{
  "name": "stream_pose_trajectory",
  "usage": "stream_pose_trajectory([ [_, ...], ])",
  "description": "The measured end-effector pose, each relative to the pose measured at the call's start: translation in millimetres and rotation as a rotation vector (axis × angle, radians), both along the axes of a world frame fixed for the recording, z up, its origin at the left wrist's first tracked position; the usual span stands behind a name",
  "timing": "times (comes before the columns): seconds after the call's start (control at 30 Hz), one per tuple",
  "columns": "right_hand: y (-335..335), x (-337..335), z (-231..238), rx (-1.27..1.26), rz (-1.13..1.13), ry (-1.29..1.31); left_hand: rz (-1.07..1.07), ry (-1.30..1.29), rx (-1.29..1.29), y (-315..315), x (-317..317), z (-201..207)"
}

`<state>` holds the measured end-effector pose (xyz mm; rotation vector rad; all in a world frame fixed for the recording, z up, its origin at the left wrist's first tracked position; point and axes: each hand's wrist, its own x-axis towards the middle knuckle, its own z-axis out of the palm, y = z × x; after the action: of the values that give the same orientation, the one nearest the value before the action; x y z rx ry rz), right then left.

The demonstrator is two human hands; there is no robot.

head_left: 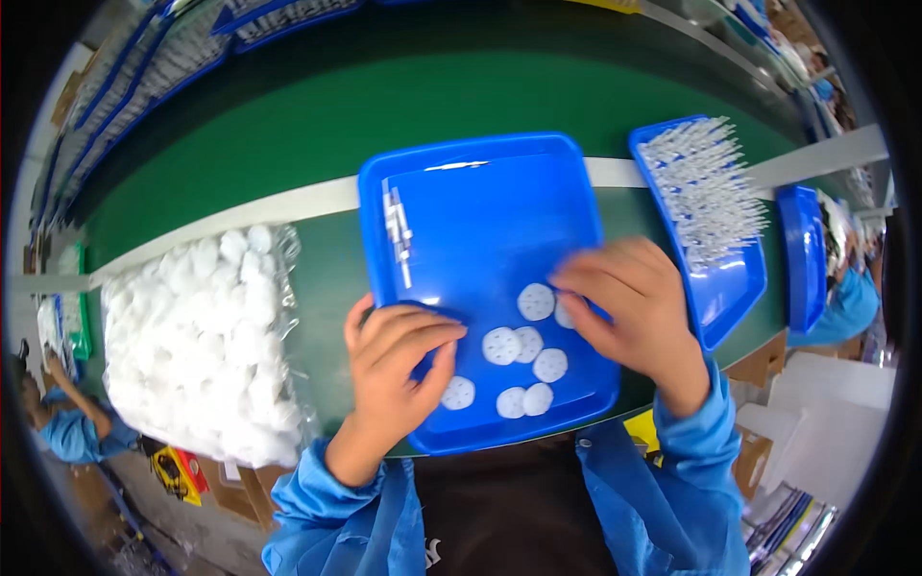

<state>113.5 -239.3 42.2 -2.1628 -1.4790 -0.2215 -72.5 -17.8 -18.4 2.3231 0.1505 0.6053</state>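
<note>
Before me lies a blue tray (480, 437) holding several round white discs (500, 346) with small dark holes or dots. My left hand (389, 360) hovers over its left side, fingers slightly bent and thumb apart, with nothing visible between them. Just below the left thumb is a single disc (458, 393). On the right, my right hand (629, 302) reaches over the tray; its fingertips are blurred, so its grip is unclear. Its thumb partly covers a disc (565, 315), and another disc (535, 301) lies beside it. Thin white sticks (396, 230) rest along the tray's left wall.
A clear plastic bag of white round pieces (202, 336) sits to the left. At right, a smaller blue tray (715, 312) carries many upright white sticks (706, 192). A white strip (288, 206) crosses the green table. Other people in blue sleeves (850, 302) appear at both sides.
</note>
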Motion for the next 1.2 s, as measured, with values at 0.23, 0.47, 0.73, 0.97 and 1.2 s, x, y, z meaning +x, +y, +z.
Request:
stream_pose_trajectory([
  [0.23,157.7,35.5,-53.8,-0.079,0.416,-0.497,0.071,-0.016,0.045,10.7,-28.1,9.0],
  [0.47,138.5,61.7,-38.4,-0.195,0.401,-0.563,-0.194,0.242,0.287,0.8,-38.3,35.7],
  [0.73,102.5,60.8,-33.7,0.102,0.115,0.099,-0.314,0.302,0.142,18.8,-25.9,51.8],
  [0.97,80.1,50.9,-31.3,0.231,0.084,0.622,0.085,0.032,-0.225,43.5,20.5,41.4],
  [1.2,80.0,51.1,-28.3,0.414,0.243,1.111,0.000,-0.187,-0.748,47.8,63.9,17.1],
])
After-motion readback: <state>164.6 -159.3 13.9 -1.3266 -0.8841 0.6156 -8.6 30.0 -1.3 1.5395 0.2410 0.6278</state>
